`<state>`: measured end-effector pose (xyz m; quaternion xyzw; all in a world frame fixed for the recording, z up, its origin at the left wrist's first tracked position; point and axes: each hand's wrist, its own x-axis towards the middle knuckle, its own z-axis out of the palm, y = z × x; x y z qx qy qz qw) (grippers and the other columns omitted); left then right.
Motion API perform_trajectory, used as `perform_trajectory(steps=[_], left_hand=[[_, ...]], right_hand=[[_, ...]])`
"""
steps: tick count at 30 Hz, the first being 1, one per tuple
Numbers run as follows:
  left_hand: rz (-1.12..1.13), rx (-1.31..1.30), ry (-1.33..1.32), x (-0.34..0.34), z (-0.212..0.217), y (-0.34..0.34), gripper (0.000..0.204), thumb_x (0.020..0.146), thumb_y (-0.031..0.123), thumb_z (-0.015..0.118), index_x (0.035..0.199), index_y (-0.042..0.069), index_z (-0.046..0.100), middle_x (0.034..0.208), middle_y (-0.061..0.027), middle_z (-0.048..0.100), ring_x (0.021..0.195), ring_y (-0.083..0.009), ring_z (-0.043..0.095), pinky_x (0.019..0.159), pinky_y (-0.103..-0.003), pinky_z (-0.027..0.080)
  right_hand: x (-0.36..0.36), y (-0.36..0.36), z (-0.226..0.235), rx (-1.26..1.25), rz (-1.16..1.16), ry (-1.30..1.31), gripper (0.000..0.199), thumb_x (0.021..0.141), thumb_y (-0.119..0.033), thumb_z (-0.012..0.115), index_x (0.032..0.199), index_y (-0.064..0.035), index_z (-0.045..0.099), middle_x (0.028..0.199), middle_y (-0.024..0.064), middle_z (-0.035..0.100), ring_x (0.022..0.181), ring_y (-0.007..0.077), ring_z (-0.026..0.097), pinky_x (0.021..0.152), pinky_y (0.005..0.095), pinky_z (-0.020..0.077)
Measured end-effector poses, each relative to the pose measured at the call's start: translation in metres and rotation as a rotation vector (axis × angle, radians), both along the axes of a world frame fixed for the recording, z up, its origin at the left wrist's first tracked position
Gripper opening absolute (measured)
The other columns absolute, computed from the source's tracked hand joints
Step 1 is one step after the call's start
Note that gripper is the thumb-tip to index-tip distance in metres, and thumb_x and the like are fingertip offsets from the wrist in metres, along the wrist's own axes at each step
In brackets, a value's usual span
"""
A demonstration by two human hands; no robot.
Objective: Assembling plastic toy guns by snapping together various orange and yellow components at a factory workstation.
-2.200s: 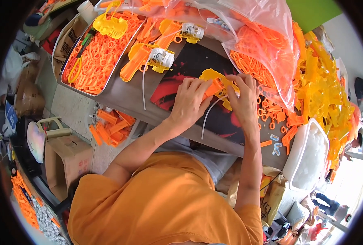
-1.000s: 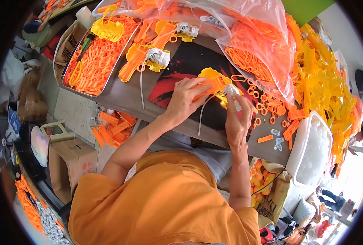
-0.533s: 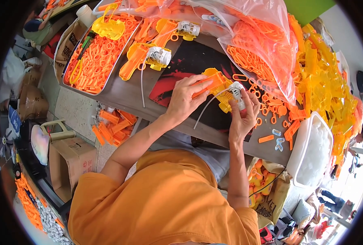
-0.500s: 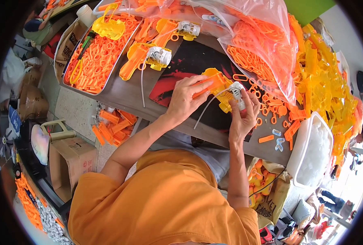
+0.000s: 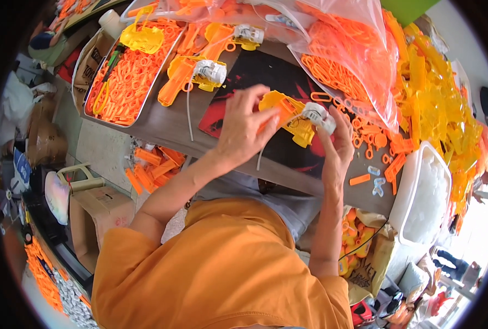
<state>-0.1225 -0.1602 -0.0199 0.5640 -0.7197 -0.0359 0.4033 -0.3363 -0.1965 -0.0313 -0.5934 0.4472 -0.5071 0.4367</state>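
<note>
A partly built toy gun [image 5: 296,122], with a yellow shell, an orange handle piece and a white motor unit [image 5: 316,115], is over the dark mat in front of me. My right hand [image 5: 338,145] pinches its white end between thumb and fingers. Beside the orange handle, my left hand [image 5: 245,127] has its fingers spread; the thumb side overlaps the handle, and whether it touches is unclear. A thin pale tube [image 5: 260,158] hangs below the left hand. Two similar half-built toy guns, a nearer one [image 5: 192,77] and a farther one [image 5: 230,41], lie left of the mat.
A metal tray [image 5: 141,112] of small orange parts stands at the left, with cutters [image 5: 102,96] on it. Clear bags of orange rings [image 5: 332,71] lie at the back. Yellow shells [image 5: 436,104] are heaped at the right, near a white tub [image 5: 419,203].
My left hand has loosened from the orange handle, its fingers spreading. The right hand has shifted slightly right and grips the white unit's end, and the toy gun has turned a little.
</note>
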Motion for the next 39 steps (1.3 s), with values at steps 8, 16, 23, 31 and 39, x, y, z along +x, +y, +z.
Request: perform_trajectory(steps=[8,16,23,31,39], left_hand=[[-0.350,-0.103,-0.329,-0.033,0.021,-0.058,0.048,0.078,0.015,0.070,0.125,0.013,0.058,0.113,-0.0055,0.061,0.101,-0.0202,0.059,0.096,-0.037,0.039],[-0.466,0.243,0.412,-0.006,-0.004,-0.050,0.052,0.081,0.009,0.074,0.129,0.005,0.054,0.119,-0.0092,0.062,0.107,-0.0256,0.061,0.093,-0.035,0.050],[-0.516,0.143,0.173,-0.004,-0.012,-0.050,0.051,0.080,0.002,0.070,0.129,0.008,0.054,0.123,-0.0048,0.060,0.114,-0.0256,0.053,0.101,-0.038,0.039],[-0.480,0.059,0.172,-0.009,-0.010,-0.049,0.041,0.087,0.012,0.066,0.126,0.008,0.051,0.112,-0.0077,0.059,0.109,-0.0260,0.055,0.098,-0.040,0.038],[-0.507,0.044,0.161,-0.010,-0.015,-0.050,0.046,0.084,0.005,0.066,0.127,0.009,0.051,0.116,-0.0066,0.057,0.111,-0.0258,0.053,0.098,-0.040,0.038]], right_hand=[[0.010,-0.001,0.018,-0.140,-0.070,0.285,0.054,0.085,0.002,0.069,0.135,-0.0012,0.048,0.134,0.0083,0.045,0.115,0.0167,0.054,0.092,0.0292,0.0514],[0.013,0.028,0.009,-0.240,-0.238,0.596,0.009,0.085,-0.007,0.068,0.094,-0.0046,0.068,0.142,0.0194,0.038,0.134,0.0408,0.028,0.109,0.0503,0.0257],[0.045,0.020,-0.014,-0.107,-0.287,0.678,0.014,0.086,-0.016,0.068,0.095,-0.0040,0.067,0.156,0.0239,0.017,0.142,0.0462,0.013,0.114,0.0571,0.0115],[0.043,0.025,-0.016,-0.164,-0.292,0.584,0.017,0.086,-0.011,0.070,0.101,-0.0047,0.065,0.156,0.0234,0.018,0.143,0.0429,0.015,0.114,0.0518,0.0194],[0.045,0.020,-0.022,-0.170,-0.255,0.741,0.026,0.090,-0.012,0.061,0.115,-0.0080,0.067,0.154,0.0241,0.022,0.141,0.0382,0.022,0.115,0.0491,0.0122]])
